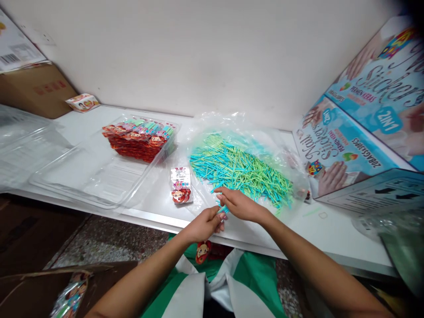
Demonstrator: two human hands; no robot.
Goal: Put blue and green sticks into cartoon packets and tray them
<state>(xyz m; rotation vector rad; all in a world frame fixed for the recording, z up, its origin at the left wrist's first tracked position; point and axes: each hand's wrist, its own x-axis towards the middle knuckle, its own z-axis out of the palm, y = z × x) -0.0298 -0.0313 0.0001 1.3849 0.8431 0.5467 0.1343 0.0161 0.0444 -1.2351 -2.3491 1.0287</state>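
Observation:
My left hand [210, 223] is closed near the table's front edge, its fingers around a small bunch of thin blue sticks [224, 209]. Against the upper part of this bunch my right hand [243, 205] is curled, the index finger reaching over the top. Below my left hand shows a red cartoon-head packet end [202, 251]; whether the fingers hold it is hidden. Just beyond both hands a large heap of blue and green sticks [241, 165] lies on a clear plastic bag [225, 121]. To the left, a small stack of silver and red packets [181, 185] rests on the table.
A clear plastic tray [132, 190] on the left adjoins a box filled with red packets [139, 139]. More clear trays [26, 145] lie farther left. Printed blue cartons [357, 132] stand at the right. A brown carton [36, 88] is at the back left, beneath a white box.

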